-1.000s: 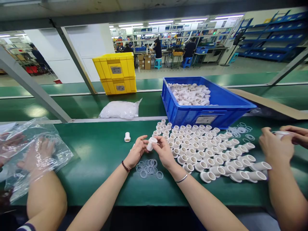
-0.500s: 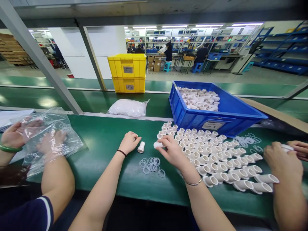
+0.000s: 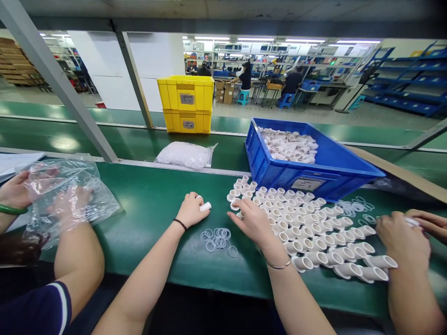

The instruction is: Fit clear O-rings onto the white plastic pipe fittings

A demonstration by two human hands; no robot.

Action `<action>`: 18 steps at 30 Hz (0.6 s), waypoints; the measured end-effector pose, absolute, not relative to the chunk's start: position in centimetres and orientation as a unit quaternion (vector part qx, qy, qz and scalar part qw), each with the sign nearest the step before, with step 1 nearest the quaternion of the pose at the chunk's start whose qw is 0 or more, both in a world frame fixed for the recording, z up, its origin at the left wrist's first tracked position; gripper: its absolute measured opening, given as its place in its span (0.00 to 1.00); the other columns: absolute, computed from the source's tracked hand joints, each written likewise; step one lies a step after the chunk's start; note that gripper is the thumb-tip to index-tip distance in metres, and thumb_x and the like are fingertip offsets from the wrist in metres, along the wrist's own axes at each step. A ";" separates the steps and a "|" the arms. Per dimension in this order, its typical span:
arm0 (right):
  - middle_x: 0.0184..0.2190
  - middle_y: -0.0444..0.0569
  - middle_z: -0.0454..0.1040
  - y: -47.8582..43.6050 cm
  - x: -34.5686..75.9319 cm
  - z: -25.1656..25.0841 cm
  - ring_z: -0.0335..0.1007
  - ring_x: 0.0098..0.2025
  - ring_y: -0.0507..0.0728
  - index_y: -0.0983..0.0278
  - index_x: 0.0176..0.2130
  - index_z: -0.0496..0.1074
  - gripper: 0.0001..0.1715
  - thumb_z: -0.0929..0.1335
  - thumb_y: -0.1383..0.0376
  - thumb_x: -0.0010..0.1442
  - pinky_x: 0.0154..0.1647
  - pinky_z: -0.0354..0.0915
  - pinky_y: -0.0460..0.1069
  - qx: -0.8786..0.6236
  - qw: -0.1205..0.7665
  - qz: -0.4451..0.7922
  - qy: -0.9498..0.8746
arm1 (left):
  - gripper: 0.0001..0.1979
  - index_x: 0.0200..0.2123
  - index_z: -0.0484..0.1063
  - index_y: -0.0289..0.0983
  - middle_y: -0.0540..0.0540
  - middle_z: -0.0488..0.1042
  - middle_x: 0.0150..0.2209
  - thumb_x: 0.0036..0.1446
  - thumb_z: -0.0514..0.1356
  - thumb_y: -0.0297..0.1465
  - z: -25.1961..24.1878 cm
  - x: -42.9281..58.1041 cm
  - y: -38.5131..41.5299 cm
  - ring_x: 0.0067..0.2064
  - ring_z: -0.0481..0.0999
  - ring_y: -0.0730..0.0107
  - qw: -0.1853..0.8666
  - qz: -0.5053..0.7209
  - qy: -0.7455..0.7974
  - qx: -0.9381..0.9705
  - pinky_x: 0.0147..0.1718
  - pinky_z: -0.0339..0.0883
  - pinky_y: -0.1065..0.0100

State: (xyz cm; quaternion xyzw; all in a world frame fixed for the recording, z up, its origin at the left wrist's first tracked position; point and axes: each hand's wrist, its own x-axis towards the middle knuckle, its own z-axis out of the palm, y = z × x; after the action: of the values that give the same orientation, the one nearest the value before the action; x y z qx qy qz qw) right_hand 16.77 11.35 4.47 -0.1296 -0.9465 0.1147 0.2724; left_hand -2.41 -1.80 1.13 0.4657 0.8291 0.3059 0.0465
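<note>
My left hand point(image 3: 191, 210) rests on the green belt with its fingers curled around a small white plastic fitting point(image 3: 206, 206) that pokes out to the right. My right hand point(image 3: 254, 222) lies flat, fingers spread, at the left edge of the rows of white fittings point(image 3: 307, 230); its fingertips touch one of them. A loose pile of clear rubber rings point(image 3: 218, 237) lies on the belt between my two wrists.
A blue crate point(image 3: 316, 173) of white fittings stands behind the rows, with a bag of white parts point(image 3: 185, 155) and two stacked yellow crates point(image 3: 186, 105) further back. A person's hands at left work in a clear plastic bag point(image 3: 70, 195). Another person's hands point(image 3: 401, 232) are at right.
A second ago both my hands held one fitting together. They then parted: my right hand went to the rows of fittings, and my left hand closed on the fitting that stood beside it.
</note>
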 end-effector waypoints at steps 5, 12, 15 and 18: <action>0.36 0.51 0.69 9.4 15.5 3.3 0.67 0.36 0.56 0.62 0.44 0.67 0.11 0.60 0.63 0.64 0.35 0.67 0.51 -0.061 0.266 0.250 -0.929 | 0.12 0.28 0.66 0.36 0.45 0.67 0.36 0.49 0.62 0.39 1.8 -2.9 -1.2 0.41 0.66 0.62 0.180 0.545 0.741 0.348 0.45 0.60 0.59; 0.55 0.58 0.57 7.9 14.1 1.3 0.56 0.56 0.62 0.60 0.59 0.54 0.30 0.65 0.64 0.60 0.52 0.64 0.59 -0.036 0.341 0.292 -0.893 | 0.15 0.43 0.65 0.36 0.42 0.71 0.40 0.54 0.60 0.36 2.8 -0.9 -1.2 0.36 0.73 0.67 0.515 0.736 0.400 0.181 0.34 0.70 0.64; 0.57 0.57 0.54 7.7 13.9 1.0 0.54 0.57 0.63 0.57 0.60 0.54 0.32 0.66 0.65 0.59 0.55 0.60 0.62 -0.041 0.349 0.250 -0.902 | 0.22 0.53 0.59 0.42 0.45 0.72 0.40 0.55 0.59 0.32 3.2 0.8 -1.2 0.36 0.75 0.67 0.570 0.711 0.362 0.196 0.35 0.70 0.64; 0.54 0.54 0.57 7.7 13.8 0.8 0.57 0.54 0.62 0.53 0.58 0.59 0.28 0.65 0.66 0.60 0.52 0.63 0.60 -0.042 0.368 0.211 -0.904 | 0.25 0.56 0.57 0.40 0.44 0.72 0.39 0.55 0.58 0.30 3.2 1.8 -1.0 0.39 0.75 0.67 0.570 0.723 0.343 0.189 0.38 0.69 0.68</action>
State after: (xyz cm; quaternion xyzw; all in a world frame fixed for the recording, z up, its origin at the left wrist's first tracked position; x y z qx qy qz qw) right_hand 13.80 7.70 0.77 -0.0424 -0.9044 0.2111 0.3683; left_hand 1.84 -1.05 3.24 0.1890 0.3428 0.7228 0.5695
